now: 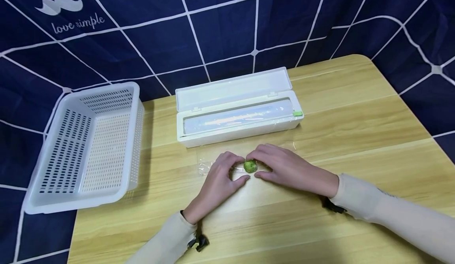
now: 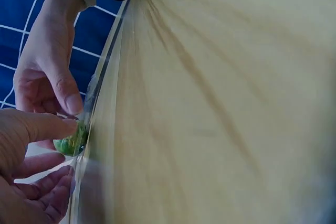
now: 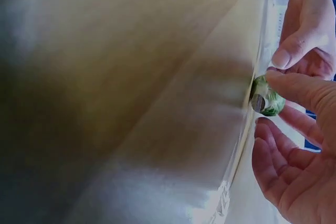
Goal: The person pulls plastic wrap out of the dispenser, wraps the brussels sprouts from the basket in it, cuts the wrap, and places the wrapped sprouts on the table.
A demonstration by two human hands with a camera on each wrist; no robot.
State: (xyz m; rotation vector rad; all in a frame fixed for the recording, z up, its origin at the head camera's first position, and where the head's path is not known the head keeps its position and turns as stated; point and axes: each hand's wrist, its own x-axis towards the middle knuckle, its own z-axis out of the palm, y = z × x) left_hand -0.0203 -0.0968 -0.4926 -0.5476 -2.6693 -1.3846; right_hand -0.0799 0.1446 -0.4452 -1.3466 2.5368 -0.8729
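A small round green Brussels sprout [image 1: 250,166] lies on a sheet of clear cling film [image 1: 207,166] spread over the table. From its left side my left hand [image 1: 222,177] curls its index finger and thumb about it. On the opposite side my right hand [image 1: 281,165] does the same, its fingertips close to the left hand's. The right wrist view shows the sprout's pale cut end [image 3: 258,103] beside the right thumb. In the left wrist view the left thumb partly covers the sprout [image 2: 71,143]. Exact finger contact under the film is hard to make out.
Behind the hands stands a white cling film dispenser [image 1: 241,131], lid raised, with a film roll [image 1: 238,116] inside and a green slider [image 1: 297,114] at its right end. At left is a white perforated basket [image 1: 133,153]. A dark blue checked cloth [image 1: 227,27] hangs behind the wooden table [image 1: 355,110].
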